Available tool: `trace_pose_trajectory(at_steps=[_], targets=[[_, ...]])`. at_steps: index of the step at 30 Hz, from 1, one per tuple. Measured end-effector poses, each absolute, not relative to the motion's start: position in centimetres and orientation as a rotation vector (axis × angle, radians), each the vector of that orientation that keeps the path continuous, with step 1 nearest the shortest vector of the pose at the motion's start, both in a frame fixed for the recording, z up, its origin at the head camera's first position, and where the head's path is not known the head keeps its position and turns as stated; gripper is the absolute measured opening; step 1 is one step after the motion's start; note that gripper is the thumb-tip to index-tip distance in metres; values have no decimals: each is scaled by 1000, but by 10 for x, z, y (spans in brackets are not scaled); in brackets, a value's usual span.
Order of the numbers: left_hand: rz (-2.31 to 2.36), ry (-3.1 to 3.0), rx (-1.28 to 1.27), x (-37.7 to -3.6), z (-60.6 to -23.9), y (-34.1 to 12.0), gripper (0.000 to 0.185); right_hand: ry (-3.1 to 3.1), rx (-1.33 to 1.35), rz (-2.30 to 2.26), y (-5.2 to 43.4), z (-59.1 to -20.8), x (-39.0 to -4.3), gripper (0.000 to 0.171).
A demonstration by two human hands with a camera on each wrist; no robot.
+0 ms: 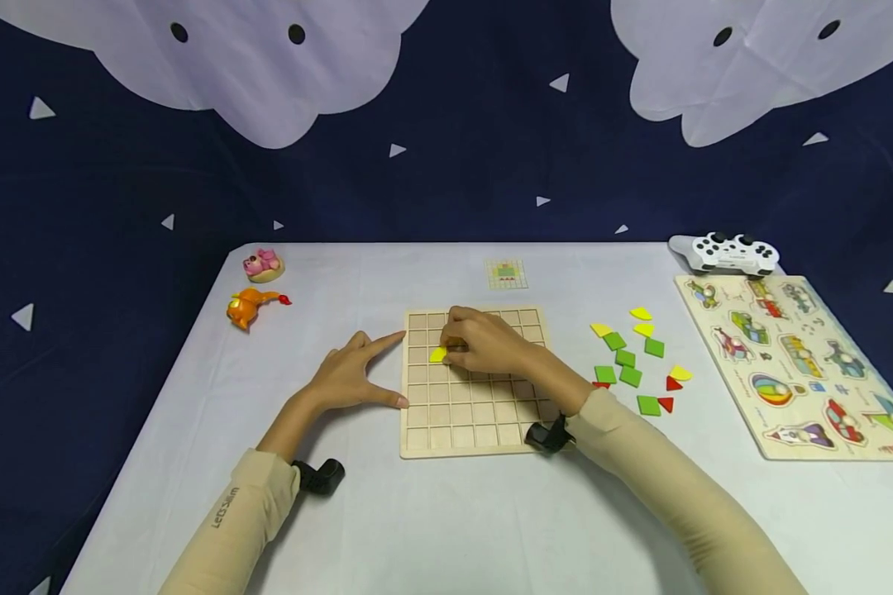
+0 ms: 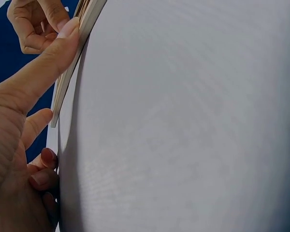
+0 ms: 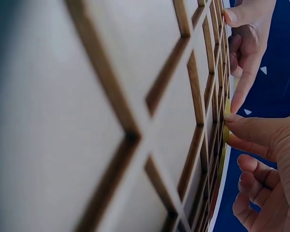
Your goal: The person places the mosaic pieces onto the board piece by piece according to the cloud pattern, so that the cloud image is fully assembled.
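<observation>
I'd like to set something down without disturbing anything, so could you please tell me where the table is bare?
A bare patch lies in front of the grid board, between the left sleeve and right sleeve. Another lies left of the left hand, nearer than the orange figurine. Right of the grid board, loose pieces crowd toward the picture puzzle.

Board from above and wrist-close

Navy cloud-patterned backdrop, white-topped table

Left of the grid board, my left sleeve reads "LETS SLIM"; right of it, print on the picture board is too small.
</observation>
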State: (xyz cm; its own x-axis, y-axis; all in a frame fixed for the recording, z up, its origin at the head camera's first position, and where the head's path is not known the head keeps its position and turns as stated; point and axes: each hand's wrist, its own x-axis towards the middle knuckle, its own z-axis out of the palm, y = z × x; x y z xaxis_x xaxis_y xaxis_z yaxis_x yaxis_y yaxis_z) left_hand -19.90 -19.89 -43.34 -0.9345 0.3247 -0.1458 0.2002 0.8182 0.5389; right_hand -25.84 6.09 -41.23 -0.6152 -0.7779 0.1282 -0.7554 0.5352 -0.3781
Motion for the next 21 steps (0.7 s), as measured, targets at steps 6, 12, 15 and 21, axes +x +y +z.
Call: trace_pose_trajectory(at_steps=[6, 12, 15, 21], targets=[[790, 2771, 413, -198, -432, -199, 110, 2691, -1308, -621, 60, -410, -258, 12], [793, 2771, 416, -199, -432, -199, 110, 2689, -1280, -575, 59, -407, -258, 15], [796, 2768, 412, -199, -432, -199, 110, 2698, -1313, -523, 57, -405, -257, 16], [783, 2768, 409, -199, -433, -199, 110, 2716, -1368, -452, 56, -406, -256, 19]])
